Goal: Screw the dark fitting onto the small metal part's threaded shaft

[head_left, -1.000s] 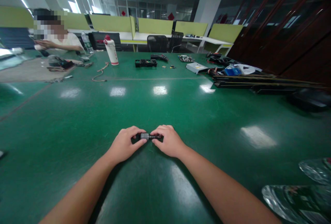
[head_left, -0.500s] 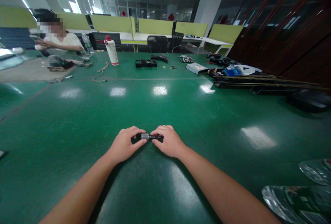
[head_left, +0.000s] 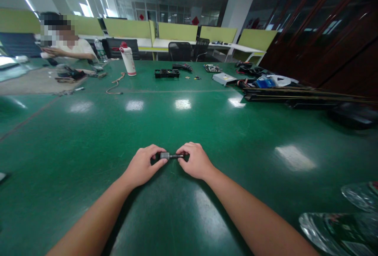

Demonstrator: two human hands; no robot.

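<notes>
A small metal part, with a thick grey cylinder [head_left: 164, 156] at its left and a thin dark shaft [head_left: 174, 156] at its right, lies sideways low over the green table [head_left: 177, 126]. My left hand [head_left: 146, 164] pinches the cylinder between thumb and fingertips. Around the right end of the shaft, the thumb and fingers of my right hand [head_left: 195, 161] are closed. A narrow stretch of the shaft shows between the two hands.
Clear plastic bottles [head_left: 339, 230] lie at the lower right. Farther back are a white bottle [head_left: 128, 61], a black tray-like part [head_left: 167, 73], a silver box [head_left: 224, 78] and dark parts at the right. A person [head_left: 73, 49] sits at the far left.
My right hand has moved slightly right along the shaft, so more of the shaft shows. My left hand has stayed on the cylinder.
</notes>
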